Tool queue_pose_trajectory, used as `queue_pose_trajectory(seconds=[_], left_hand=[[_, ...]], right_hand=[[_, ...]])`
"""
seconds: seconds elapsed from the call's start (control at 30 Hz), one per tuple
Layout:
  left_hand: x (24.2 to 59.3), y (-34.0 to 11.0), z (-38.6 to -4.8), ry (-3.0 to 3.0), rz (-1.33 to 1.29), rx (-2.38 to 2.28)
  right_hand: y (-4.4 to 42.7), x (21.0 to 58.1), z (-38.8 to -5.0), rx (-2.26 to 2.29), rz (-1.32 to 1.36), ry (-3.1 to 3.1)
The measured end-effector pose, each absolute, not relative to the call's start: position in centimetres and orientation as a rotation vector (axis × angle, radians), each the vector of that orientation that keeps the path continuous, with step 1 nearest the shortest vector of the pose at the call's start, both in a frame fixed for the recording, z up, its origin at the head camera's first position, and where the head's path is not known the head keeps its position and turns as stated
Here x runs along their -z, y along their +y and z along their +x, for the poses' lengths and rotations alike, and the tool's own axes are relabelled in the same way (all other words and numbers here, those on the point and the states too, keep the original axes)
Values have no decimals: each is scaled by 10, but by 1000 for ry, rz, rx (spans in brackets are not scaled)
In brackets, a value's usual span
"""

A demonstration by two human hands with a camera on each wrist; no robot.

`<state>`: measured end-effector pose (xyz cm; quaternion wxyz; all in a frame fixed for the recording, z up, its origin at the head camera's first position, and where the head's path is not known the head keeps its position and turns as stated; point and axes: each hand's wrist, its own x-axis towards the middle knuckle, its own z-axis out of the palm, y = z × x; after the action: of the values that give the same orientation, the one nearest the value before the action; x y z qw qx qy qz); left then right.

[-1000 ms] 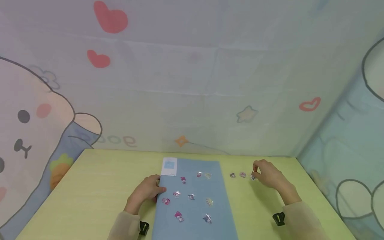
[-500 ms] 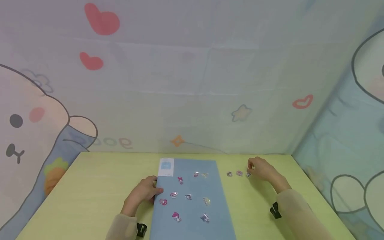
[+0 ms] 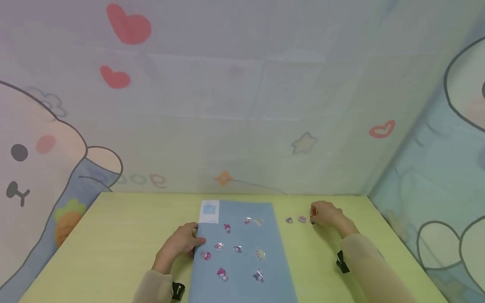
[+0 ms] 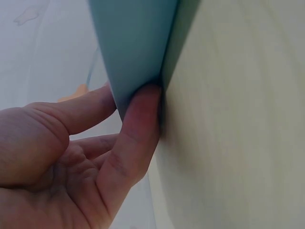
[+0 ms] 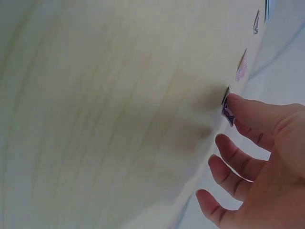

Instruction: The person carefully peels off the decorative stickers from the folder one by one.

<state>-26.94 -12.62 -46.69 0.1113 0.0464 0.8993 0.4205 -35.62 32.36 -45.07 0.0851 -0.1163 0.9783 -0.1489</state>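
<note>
A light blue folder (image 3: pixel 238 291) lies on the table with several small cartoon stickers (image 3: pixel 222 274) on it and a white label (image 3: pixel 209 211) at its top left corner. My left hand (image 3: pixel 179 243) holds the folder's left edge, thumb on top and a finger underneath; the left wrist view shows the blue panel (image 4: pixel 136 43) between them. To the right of the folder, my right hand (image 3: pixel 329 214) pinches a small dark-and-white sticker (image 5: pixel 228 110) by thumb and forefinger at the table surface. Its other fingers are spread and bent.
Two more stickers, a greyish one (image 3: pixel 289 220) and a pinkish one (image 3: pixel 302 219), lie in a row between the folder and my right hand. The pale yellow table (image 3: pixel 110 244) ends at a cloth backdrop (image 3: pixel 242 139) printed with cartoons.
The head view has shifted slightly. My right hand has turned a little and lowered over the sticker at the row's right end. My left hand stays on the folder's edge.
</note>
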Motion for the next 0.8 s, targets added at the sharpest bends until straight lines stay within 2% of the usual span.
queue_pose_trajectory(seconds=[0.53,0.8], left_hand=[[463,-121,-269,2650,150,-1243],[463,-123,-267,2653,130,-1245]], right_hand=[[325,446,-360,373,-219,2929],[292,444,-349,414,-378,3019]])
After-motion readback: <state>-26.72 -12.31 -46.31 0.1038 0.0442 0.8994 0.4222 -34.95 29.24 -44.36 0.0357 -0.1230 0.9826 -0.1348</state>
